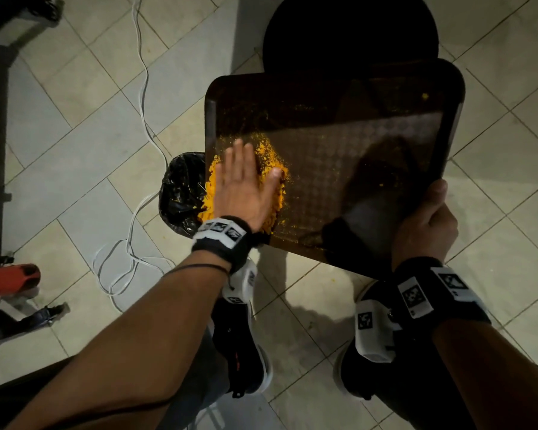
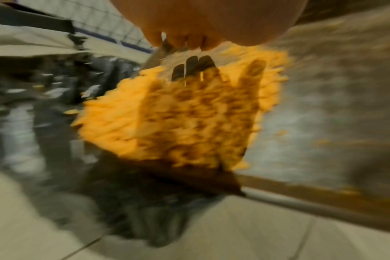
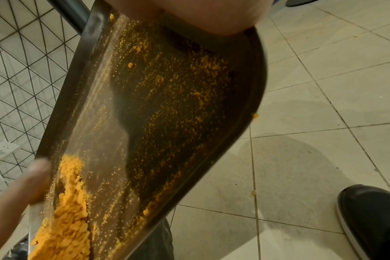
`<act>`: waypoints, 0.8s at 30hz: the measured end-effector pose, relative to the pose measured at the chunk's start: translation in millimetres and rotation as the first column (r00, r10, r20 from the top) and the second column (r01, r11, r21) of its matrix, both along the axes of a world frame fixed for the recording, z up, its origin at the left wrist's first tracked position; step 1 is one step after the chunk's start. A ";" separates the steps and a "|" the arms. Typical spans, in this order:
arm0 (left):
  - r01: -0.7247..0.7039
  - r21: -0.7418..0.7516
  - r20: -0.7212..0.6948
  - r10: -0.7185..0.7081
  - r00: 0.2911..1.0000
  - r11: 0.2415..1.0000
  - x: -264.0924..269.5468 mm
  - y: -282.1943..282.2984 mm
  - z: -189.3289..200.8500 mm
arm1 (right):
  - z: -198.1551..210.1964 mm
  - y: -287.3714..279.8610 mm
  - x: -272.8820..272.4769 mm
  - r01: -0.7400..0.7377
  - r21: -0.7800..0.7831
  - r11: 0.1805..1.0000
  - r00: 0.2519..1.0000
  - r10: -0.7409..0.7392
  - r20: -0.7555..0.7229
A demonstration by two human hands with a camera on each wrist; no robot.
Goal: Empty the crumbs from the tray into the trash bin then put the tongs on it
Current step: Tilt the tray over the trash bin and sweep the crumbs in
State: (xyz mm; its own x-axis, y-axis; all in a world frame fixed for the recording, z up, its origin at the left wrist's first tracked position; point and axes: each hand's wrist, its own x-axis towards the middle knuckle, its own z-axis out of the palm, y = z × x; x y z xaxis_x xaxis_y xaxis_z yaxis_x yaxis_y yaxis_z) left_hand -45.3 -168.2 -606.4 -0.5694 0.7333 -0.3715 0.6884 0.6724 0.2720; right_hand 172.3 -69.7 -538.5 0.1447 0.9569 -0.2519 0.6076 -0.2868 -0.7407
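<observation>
A dark brown tray (image 1: 370, 150) is held tilted over a small bin lined with a black bag (image 1: 180, 193). Orange crumbs (image 1: 274, 156) are heaped at the tray's low left corner (image 3: 67, 219) and spill over its edge into the bin. My left hand (image 1: 246, 181) lies flat on the heap with straight fingers (image 2: 185, 40), touching the crumbs (image 2: 167, 114). My right hand (image 1: 426, 218) grips the tray's near right corner, thumb on top of the rim. Fine orange dust covers the tray's bottom (image 3: 167, 88). No tongs are in view.
A round black stool seat (image 1: 351, 29) stands behind the tray. A white cable (image 1: 137, 212) loops over the tiled floor left of the bin. My two black shoes (image 1: 243, 336) stand below the tray. Dark frame parts and a red piece (image 1: 13, 277) lie at far left.
</observation>
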 end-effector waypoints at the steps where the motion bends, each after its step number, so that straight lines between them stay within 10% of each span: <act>1: 0.052 0.052 -0.013 -0.051 0.999 0.997 11.6 11.1 5.1 | 0.9 0.3 -0.7 -0.001 -0.002 1.000 1.000 0.001 -0.004; 16: -0.030 -0.098 -0.013 0.029 1.000 0.995 13.6 -27.0 -14.5 | 6.1 -1.2 -4.8 -0.005 -0.037 0.999 1.000 0.004 -0.030; 24: 0.168 -0.103 -0.022 -0.171 0.985 0.980 68.2 -29.2 -21.4 | 12.1 1.3 -3.1 -0.035 -0.038 0.999 0.999 0.035 -0.015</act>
